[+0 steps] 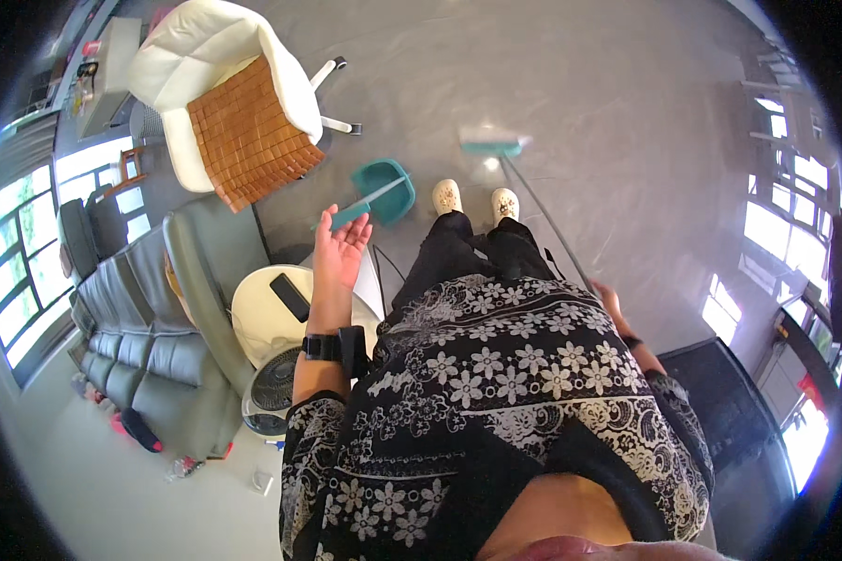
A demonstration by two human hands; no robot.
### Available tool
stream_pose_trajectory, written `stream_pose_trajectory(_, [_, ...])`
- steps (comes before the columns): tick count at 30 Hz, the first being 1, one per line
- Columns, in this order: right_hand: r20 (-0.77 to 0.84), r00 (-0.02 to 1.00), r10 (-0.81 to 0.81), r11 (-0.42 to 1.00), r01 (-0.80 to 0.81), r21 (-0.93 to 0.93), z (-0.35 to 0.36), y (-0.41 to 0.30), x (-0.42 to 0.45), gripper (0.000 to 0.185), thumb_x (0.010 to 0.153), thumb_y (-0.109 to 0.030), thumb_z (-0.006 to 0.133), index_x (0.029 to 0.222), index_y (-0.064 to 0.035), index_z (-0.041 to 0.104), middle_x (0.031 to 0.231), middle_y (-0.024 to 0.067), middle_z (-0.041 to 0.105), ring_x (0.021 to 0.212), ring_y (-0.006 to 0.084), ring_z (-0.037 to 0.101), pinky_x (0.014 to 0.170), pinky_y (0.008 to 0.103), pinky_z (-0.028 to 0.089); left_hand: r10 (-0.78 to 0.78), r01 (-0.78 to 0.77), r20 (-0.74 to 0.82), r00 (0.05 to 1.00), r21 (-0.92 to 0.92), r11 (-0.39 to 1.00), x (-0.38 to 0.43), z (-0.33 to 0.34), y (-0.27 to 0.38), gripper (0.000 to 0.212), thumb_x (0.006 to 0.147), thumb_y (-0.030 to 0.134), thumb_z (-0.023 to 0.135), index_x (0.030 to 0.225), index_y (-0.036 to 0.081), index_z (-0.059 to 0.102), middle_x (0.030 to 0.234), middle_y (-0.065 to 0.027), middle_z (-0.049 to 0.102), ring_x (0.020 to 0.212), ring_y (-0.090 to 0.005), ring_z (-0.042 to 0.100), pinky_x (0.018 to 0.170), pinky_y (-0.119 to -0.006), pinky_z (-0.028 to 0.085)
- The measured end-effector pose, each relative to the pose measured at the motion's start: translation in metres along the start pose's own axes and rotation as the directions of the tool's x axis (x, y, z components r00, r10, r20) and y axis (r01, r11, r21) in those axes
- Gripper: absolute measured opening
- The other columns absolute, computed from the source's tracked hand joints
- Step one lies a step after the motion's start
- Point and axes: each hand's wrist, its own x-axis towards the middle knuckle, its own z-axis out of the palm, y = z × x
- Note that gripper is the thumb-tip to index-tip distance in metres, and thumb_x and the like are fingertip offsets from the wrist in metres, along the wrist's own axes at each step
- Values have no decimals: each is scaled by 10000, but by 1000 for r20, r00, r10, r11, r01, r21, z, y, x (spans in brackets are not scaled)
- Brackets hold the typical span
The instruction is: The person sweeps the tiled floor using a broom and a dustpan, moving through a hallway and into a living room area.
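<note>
A teal long-handled dustpan (395,205) is in front of me on the left. My left hand (342,245) has its fingers around the teal grip (351,215), palm turned up. On my right side, my right hand (607,298) holds the upper end of a broom's grey stick (551,224); its fingers are partly hidden by my shirt. The stick slants forward to a teal broom head (491,147), whose pale bristles look blurred against the glossy floor. Between dustpan and stick are my feet in cream clogs (447,196).
A white swivel chair (203,63) with a brown woven seat mat (252,133) stands at the front left. A round cream table (256,298) bearing a phone (290,297), a fan (277,382) and a grey sofa (175,368) are to my left. A dark mat (709,393) lies at right.
</note>
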Motion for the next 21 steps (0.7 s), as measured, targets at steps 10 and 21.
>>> stream_pose_trajectory(10, [-159, 900, -406, 902, 368, -227, -12, -103, 59, 538, 635, -57, 526, 1157, -173, 470, 990, 162, 551, 916, 265, 532, 778, 315, 412, -87, 72, 34, 996, 317, 946, -24, 5, -2, 170, 731, 43, 529, 883, 53, 454, 730, -101, 519, 658, -234, 559, 593, -362, 490])
stream_pose_trajectory(21, [-114, 970, -217, 965, 195, -177, 5, 44, 19, 454, 660, -64, 596, 1099, -159, 528, 731, 108, 572, 646, 171, 544, 592, 303, 431, -44, 9, 59, 997, 492, 870, -29, -6, -1, 291, 693, -26, 488, 966, 55, 424, 799, -94, 506, 677, -211, 560, 601, -331, 491])
